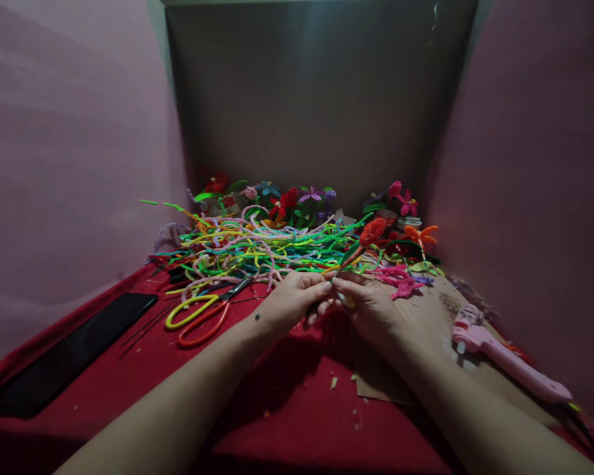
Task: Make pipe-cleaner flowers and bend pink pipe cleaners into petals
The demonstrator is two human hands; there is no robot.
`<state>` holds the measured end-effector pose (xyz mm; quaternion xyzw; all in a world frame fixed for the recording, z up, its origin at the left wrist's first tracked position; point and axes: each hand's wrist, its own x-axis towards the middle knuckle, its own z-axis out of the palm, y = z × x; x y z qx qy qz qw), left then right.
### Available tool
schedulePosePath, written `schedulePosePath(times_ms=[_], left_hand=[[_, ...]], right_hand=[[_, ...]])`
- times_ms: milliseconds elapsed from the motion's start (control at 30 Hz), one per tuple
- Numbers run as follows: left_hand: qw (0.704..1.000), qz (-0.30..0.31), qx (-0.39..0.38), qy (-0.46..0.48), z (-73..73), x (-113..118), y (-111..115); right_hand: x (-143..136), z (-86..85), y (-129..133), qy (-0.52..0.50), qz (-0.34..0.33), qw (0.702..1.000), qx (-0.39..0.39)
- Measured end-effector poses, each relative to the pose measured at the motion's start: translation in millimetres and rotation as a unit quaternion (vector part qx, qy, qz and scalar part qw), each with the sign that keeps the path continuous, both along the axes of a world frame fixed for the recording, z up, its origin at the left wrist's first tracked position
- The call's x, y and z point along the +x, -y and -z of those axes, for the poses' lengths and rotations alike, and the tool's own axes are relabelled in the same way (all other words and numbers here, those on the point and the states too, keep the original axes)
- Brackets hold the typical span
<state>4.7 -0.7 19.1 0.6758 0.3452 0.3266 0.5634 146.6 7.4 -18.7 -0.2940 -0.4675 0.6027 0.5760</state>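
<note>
Both my hands meet in the middle, above the red cloth. A red pipe-cleaner flower [373, 232] leans up to the right, its bud at the top and a dark green leaf [349, 257] beside its stem. My left hand [299, 295] pinches the lower stem between thumb and finger. Close against it, my right hand [369, 300] is also closed on the stem. A small whitish piece [345, 300] shows under the right fingers; its kind I cannot make out. The stem's lower end is hidden by the fingers.
Behind my hands lies a heap of colourful pipe cleaners [262, 247]. Scissors [202, 321] and a black phone-like slab [74, 353] lie left. Right, a pink glue gun [509, 359] rests on cardboard [383, 379]. An orange flower [420, 235] and other finished flowers stand at the back.
</note>
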Motion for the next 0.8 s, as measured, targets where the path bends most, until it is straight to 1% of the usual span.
schedulePosePath(times_ms=[33,67,100,167,200,233,267,300,333,400,433,467,500,567,667,800], left_hand=[[0.998,-0.026,0.037,-0.044,0.5,1.4,1.3],[0.99,-0.059,0.088,-0.094,2.0,2.6,2.4],[0.973,-0.097,0.153,-0.145,4.4,3.4,3.3],[0.915,-0.161,0.288,-0.234,10.8,3.7,3.9],[0.886,-0.176,0.339,-0.263,13.9,3.5,3.7],[0.87,-0.177,0.367,-0.278,16.3,3.1,3.4],[0.869,-0.171,0.372,-0.278,17.8,3.0,3.0],[0.881,-0.159,0.357,-0.266,18.0,3.0,2.7],[0.904,-0.147,0.322,-0.24,17.1,3.4,2.5],[0.959,-0.119,0.197,-0.164,13.0,4.7,2.0],[0.98,-0.099,0.123,-0.119,10.6,5.4,1.7],[0.993,-0.076,0.053,-0.071,8.4,5.9,1.3],[0.998,-0.051,-0.007,-0.022,6.6,6.0,0.9],[0.995,-0.007,-0.081,0.061,4.8,5.3,-0.2],[0.98,0.021,-0.14,0.143,5.2,2.6,-1.3],[0.96,0.055,-0.197,0.19,5.5,-1.1,-1.7]], right_hand=[[-0.7,1.0,-0.7,-0.011,-0.015,1.0,-0.006],[-1.3,1.4,-0.9,-0.021,-0.029,0.999,-0.009],[-1.8,1.1,-0.3,-0.031,-0.038,0.999,-0.009],[-2.5,-0.9,2.5,-0.044,-0.037,0.998,-0.003],[-2.7,-2.4,4.4,-0.046,-0.029,0.999,0.001],[-2.7,-3.9,6.3,-0.046,-0.022,0.999,0.005],[-2.7,-5.3,7.9,-0.046,-0.017,0.999,0.008],[-2.6,-6.4,9.1,-0.045,-0.015,0.999,0.008],[-2.4,-7.1,9.8,-0.046,-0.019,0.999,0.006],[-2.3,-7.7,9.9,-0.052,-0.027,0.998,-0.011],[-2.2,-7.7,9.5,-0.054,-0.029,0.998,-0.021],[-2.1,-7.6,9.1,-0.051,-0.031,0.998,-0.028],[-2.0,-7.6,8.8,-0.046,-0.033,0.998,-0.029],[-1.6,-7.8,8.6,-0.026,-0.038,0.999,-0.018],[-0.7,-8.8,9.0,-0.008,-0.034,0.999,0.006],[0.1,-10.7,9.5,-0.011,-0.034,0.999,0.013]])
